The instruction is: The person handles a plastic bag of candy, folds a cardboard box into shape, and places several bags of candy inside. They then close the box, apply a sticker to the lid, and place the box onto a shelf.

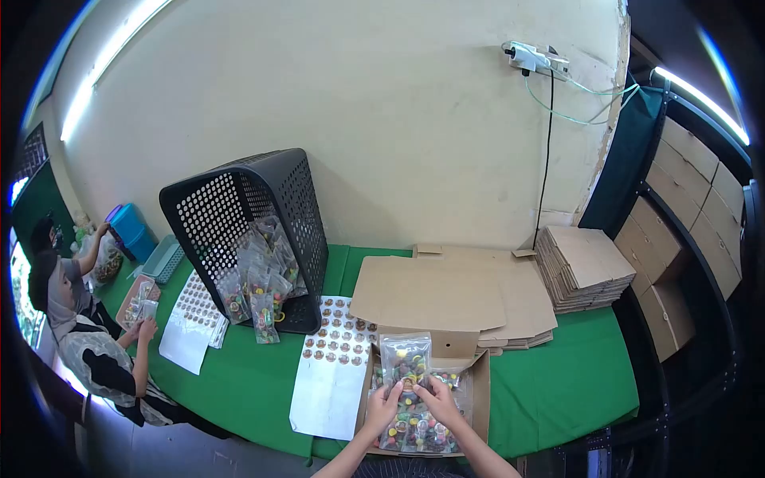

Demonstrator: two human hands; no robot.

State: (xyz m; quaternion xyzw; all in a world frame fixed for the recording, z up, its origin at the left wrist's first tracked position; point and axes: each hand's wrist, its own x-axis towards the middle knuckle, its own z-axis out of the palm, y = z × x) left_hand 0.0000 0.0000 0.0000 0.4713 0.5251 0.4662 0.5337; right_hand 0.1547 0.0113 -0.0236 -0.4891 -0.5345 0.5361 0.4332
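Between fingers (394, 393), perhaps a candy pouch (408, 364)

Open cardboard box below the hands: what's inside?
Clear bags of colourful pieces lie inside the box. The held bag, gripped by the left hand and right hand, hides part; the box's bottom and anything under the top bags can't be seen.

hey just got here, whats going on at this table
The person's left hand and right hand hold a clear bag of colourful pieces, thumbs beside a round sticker on its front. Below it, an open cardboard box holds similar bags. A sticker sheet lies left of it; behind, a black basket on its side holds more bags.
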